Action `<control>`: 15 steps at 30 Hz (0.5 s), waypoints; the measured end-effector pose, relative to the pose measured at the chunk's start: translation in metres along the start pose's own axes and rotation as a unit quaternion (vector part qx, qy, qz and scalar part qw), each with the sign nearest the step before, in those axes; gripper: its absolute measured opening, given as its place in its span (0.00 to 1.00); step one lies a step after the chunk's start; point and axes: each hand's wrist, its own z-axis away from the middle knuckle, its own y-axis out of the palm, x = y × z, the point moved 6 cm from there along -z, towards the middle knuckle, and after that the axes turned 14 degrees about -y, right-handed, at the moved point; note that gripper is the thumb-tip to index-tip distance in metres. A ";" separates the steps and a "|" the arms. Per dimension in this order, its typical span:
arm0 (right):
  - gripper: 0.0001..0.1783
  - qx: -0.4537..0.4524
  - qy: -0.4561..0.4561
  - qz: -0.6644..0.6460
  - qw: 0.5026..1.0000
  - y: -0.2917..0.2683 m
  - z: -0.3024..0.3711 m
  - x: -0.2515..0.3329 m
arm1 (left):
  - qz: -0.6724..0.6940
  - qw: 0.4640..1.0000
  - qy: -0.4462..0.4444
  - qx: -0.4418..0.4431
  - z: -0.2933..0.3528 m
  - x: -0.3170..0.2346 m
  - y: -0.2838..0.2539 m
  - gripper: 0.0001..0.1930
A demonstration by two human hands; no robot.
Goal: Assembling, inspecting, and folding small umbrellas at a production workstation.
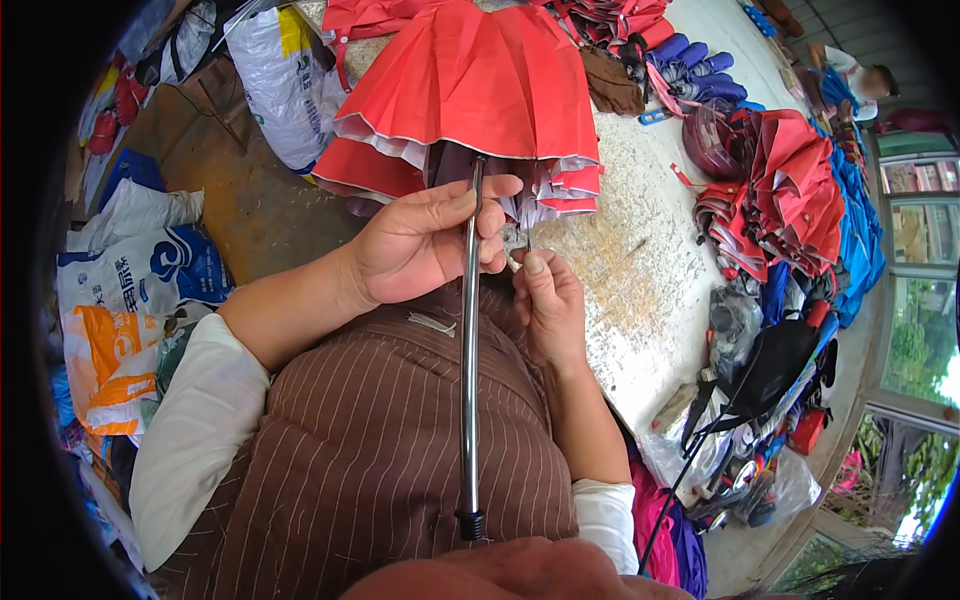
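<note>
A red umbrella [470, 85] with a pale inner side hangs part-folded in front of me, its canopy at the top and its shiny metal shaft [470, 370] running down toward my body. A black ribbed piece ends the shaft. My left hand [425, 240] is closed around the upper shaft, just below the canopy edge, with the index finger stretched past it. Close beside it, my right hand [552, 300] pinches near a thin rib end under the canopy. A small whitish bit shows at those fingertips, too small to name.
More folded red umbrellas [785, 190] and purple ones [695, 70] lie on the worn white table [640, 270]. At its right side are a black bag [775, 365] and plastic bags. Printed sacks [120, 310] stand on the left. Another person [850, 85] sits far right.
</note>
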 end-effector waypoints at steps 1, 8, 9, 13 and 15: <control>0.14 -0.009 -0.005 0.019 1.000 -0.001 -0.002 0.000 | 0.008 1.000 0.003 0.024 -0.001 0.000 0.000 0.20; 0.14 -0.031 -0.019 -0.005 0.999 0.000 -0.019 0.001 | 0.005 1.000 -0.004 0.022 0.000 0.002 0.002 0.20; 0.14 0.004 -0.021 -0.004 1.000 0.004 -0.018 0.004 | -0.005 1.000 -0.007 -0.001 0.000 0.002 0.003 0.20; 0.13 0.087 -0.023 0.034 0.995 0.004 -0.009 0.013 | -0.020 0.999 -0.006 -0.025 0.002 -0.001 0.003 0.21; 0.13 0.107 -0.026 0.102 0.989 -0.001 -0.003 0.014 | -0.022 0.999 -0.005 -0.024 0.002 -0.001 0.002 0.21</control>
